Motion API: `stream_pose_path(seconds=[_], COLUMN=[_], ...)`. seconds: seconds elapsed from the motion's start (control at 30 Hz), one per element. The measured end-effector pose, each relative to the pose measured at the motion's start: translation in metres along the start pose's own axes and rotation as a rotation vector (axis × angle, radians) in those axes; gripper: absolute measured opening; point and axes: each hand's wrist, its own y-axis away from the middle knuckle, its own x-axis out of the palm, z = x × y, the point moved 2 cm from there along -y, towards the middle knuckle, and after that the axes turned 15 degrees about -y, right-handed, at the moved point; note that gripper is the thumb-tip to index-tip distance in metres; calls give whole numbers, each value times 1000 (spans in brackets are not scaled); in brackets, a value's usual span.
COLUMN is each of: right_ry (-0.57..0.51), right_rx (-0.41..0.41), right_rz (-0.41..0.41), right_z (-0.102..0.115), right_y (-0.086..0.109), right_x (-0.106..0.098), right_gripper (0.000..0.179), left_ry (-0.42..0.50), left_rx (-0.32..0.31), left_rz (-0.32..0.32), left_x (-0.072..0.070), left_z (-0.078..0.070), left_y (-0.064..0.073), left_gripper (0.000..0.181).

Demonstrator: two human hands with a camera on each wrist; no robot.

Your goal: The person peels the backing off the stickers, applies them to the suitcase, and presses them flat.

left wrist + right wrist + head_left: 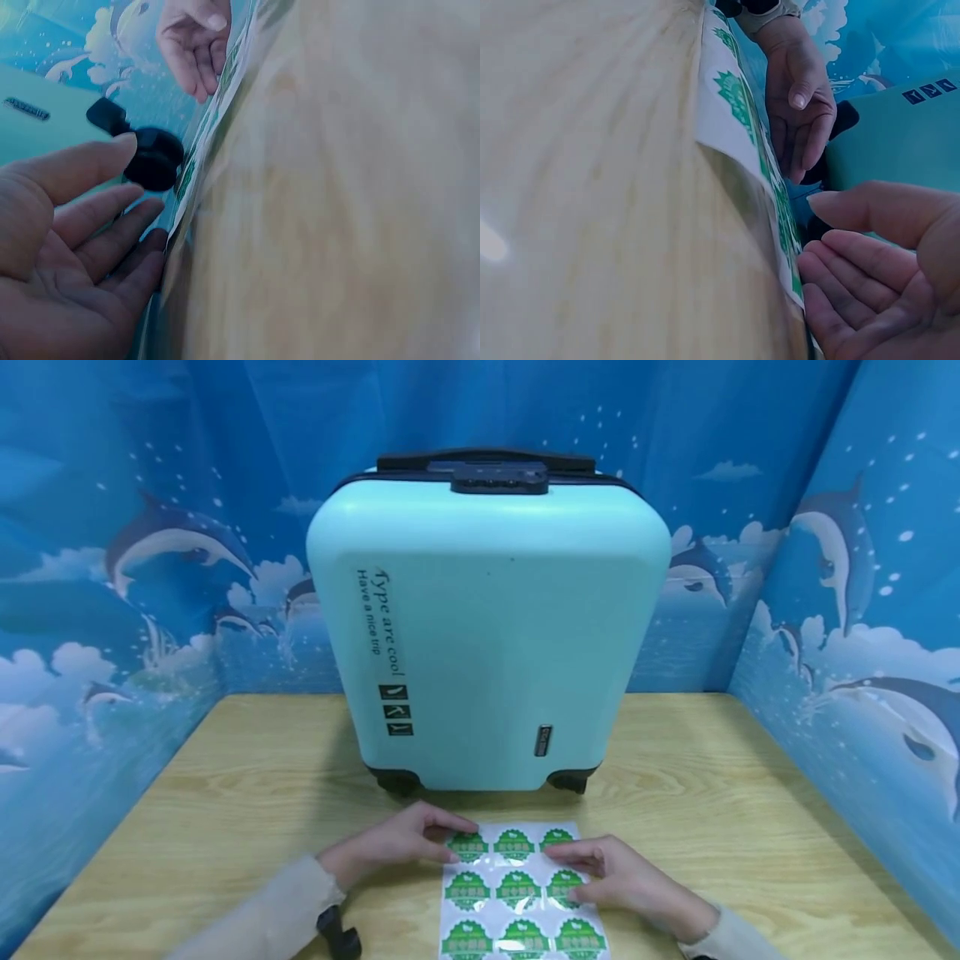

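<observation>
A white sheet of round green stickers (517, 891) lies on the table in front of an upright mint-green suitcase (487, 643). At the sheet's upper left corner is my left hand (405, 839), its fingertips at the edge and the thumb apart from the fingers. My right hand (626, 877) is at the sheet's right side, its fingertips over the stickers there. Both wrist views show relaxed, slightly bent fingers, with nothing pinched between thumb and fingers. In the right wrist view, one corner of the sticker sheet (724, 120) stands slightly off the tabletop.
The suitcase stands on black wheels (570, 781), with a black handle (487, 462) on top. Beneath everything is a light wooden table (697, 785). Blue curtains with dolphins (180, 543) enclose the back and sides.
</observation>
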Motion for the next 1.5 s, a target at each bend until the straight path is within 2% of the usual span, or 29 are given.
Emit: stream_pose_path(seconds=[0.23, 0.57, 0.97, 1.17, 1.5], right_ry=[18, 31, 30, 69, 120], right_rx=[9, 51, -48, -81, -82], right_rz=[-16, -45, -4, 0, -16], right_z=[-2, -2, 3, 13, 29], right_y=[5, 10, 10, 7, -11], right_x=[-6, -10, -6, 2, 22], right_gripper=[53, 50, 45, 44, 45], left_ry=[8, 13, 59, 61, 78], left_rx=[-32, -17, 1, -47, -119], left_rz=[-16, -49, -66, -85, -161], left_x=[9, 19, 20, 15, 8], left_z=[-7, -8, -13, -15, -14], left_y=[-1, -6, -6, -1, 5], left_gripper=[44, 44, 42, 43, 50])
